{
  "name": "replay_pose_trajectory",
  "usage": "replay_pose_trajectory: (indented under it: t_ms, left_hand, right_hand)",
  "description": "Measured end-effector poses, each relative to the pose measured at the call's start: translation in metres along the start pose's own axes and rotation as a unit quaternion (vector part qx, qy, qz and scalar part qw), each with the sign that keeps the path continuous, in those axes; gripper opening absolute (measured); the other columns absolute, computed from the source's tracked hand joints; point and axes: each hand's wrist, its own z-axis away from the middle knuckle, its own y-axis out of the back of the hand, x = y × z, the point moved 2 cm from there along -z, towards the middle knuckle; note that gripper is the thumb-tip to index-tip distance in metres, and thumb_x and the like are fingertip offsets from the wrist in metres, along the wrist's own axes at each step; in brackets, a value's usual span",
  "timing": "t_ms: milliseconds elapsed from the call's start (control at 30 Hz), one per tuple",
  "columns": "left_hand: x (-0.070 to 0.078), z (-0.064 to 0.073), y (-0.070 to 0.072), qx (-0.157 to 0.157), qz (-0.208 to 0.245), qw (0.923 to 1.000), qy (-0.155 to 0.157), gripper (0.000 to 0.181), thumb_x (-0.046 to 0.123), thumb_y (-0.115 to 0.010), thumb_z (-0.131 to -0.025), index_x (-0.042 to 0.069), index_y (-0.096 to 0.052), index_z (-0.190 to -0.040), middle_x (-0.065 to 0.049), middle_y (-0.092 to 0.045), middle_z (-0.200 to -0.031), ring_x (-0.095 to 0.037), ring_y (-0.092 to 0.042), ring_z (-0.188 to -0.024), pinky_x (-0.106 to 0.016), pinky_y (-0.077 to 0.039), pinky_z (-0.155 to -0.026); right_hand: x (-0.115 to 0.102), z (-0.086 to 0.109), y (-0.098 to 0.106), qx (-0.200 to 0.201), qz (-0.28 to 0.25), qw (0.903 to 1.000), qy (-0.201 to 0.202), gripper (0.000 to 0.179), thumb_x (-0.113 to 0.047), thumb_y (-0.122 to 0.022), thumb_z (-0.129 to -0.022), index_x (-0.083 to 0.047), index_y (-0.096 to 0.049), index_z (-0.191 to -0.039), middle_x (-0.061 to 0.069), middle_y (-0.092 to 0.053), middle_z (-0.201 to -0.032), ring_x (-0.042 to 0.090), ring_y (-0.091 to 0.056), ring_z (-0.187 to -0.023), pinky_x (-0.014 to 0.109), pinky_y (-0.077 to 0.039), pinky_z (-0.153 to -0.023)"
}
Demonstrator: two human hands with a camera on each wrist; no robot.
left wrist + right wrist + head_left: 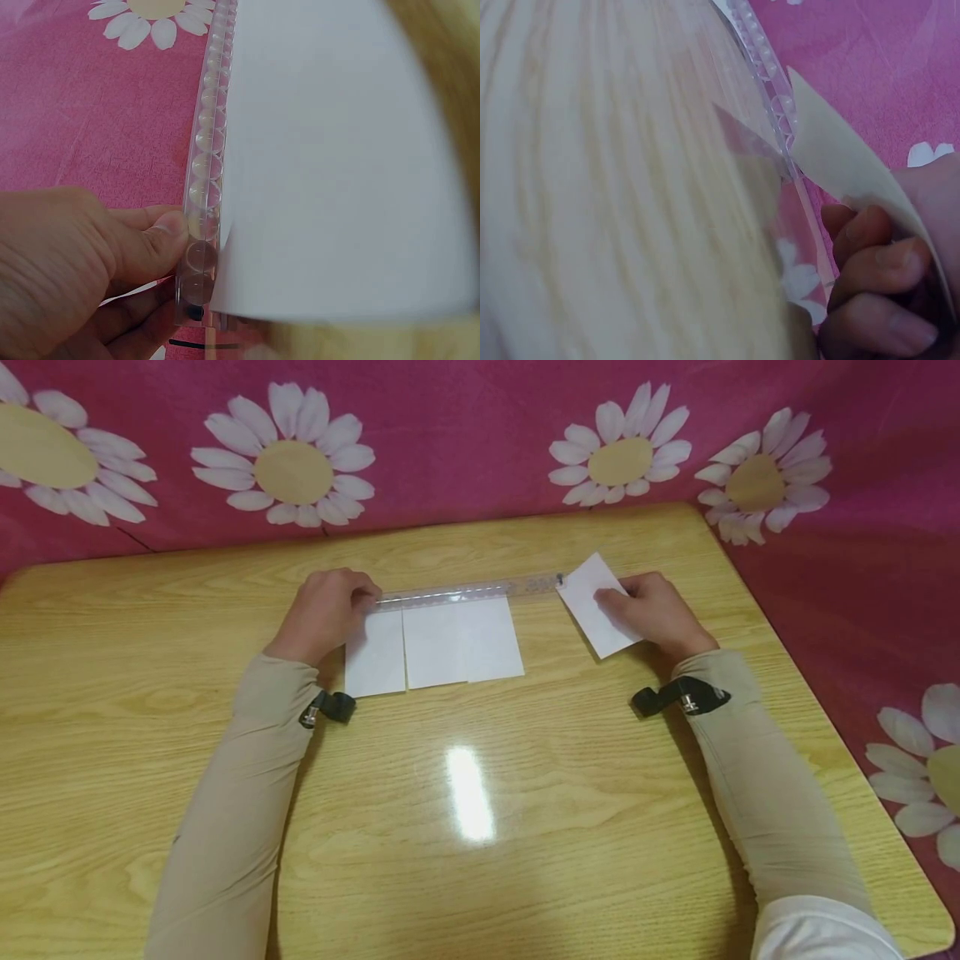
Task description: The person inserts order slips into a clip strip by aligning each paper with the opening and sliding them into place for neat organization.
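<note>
In the head view, my left hand (pixel 324 610) pinches the left end of a clear plastic ruler (pixel 450 597). The left wrist view shows the thumb on the ruler's edge (pixel 206 165), which has a row of round shapes. White paper cards (pixel 435 647) lie side by side along the ruler's near edge; the two on the right meet or overlap. Farther right, my right hand (pixel 660 614) holds another white card (pixel 596 610), thumb on top and fingers curled beneath. This card is tilted, its left corner at the ruler's right end.
The wood-grain table (pixel 465 877) extends around the cards, with its right edge beyond my right arm. A pink cloth (pixel 465 443) with large white daisies hangs behind and to the right. Black straps with small devices (pixel 337 706) sit on both wrists.
</note>
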Motion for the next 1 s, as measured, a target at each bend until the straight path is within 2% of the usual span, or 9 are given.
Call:
replay_pose_trajectory:
  t_ms: [167,333,600,1000]
  left_hand:
    - [-0.001,0.0,0.0,0.003,-0.002,1.0,-0.005,0.025,0.001,-0.058,-0.102,-0.002,-0.073,-0.122,-0.022,-0.072,-0.127,-0.039,-0.063,-0.122,-0.053,-0.05,-0.111]
    - [-0.001,0.0,0.0,0.004,-0.002,1.0,-0.007,0.025,0.001,-0.058,-0.101,-0.002,-0.073,-0.122,-0.022,-0.072,-0.126,-0.039,-0.064,-0.121,-0.053,-0.051,-0.11]
    - [-0.001,0.0,0.0,0.003,-0.003,1.0,-0.005,0.027,0.0,-0.057,-0.101,-0.002,-0.073,-0.123,-0.022,-0.071,-0.127,-0.039,-0.063,-0.12,-0.053,-0.051,-0.111]
    - [-0.001,0.0,0.0,0.002,0.0,1.0,-0.005,0.026,0.0,-0.057,-0.101,-0.002,-0.073,-0.123,-0.023,-0.071,-0.126,-0.039,-0.063,-0.12,-0.053,-0.05,-0.111]
  right_hand:
    - [-0.001,0.001,-0.003,0.001,-0.006,0.9999,0.008,0.051,-0.039,-0.055,-0.102,0.0,-0.068,-0.131,0.007,-0.071,-0.091,0.009,-0.064,-0.069,0.024,-0.054,-0.064]
    - [-0.004,0.002,-0.005,-0.009,-0.006,0.9999,0.006,0.051,-0.04,-0.055,-0.103,0.002,-0.068,-0.13,0.007,-0.071,-0.093,0.01,-0.064,-0.072,0.023,-0.054,-0.068]
    - [-0.007,0.003,-0.007,-0.023,0.02,0.9995,-0.007,0.053,-0.042,-0.056,-0.103,0.0,-0.068,-0.132,0.013,-0.071,-0.103,0.013,-0.063,-0.079,0.023,-0.053,-0.07]
    - [-0.01,0.004,-0.012,-0.032,0.011,0.9991,-0.025,0.052,-0.042,-0.055,-0.103,-0.002,-0.067,-0.135,0.014,-0.07,-0.108,0.017,-0.064,-0.085,0.025,-0.053,-0.074]
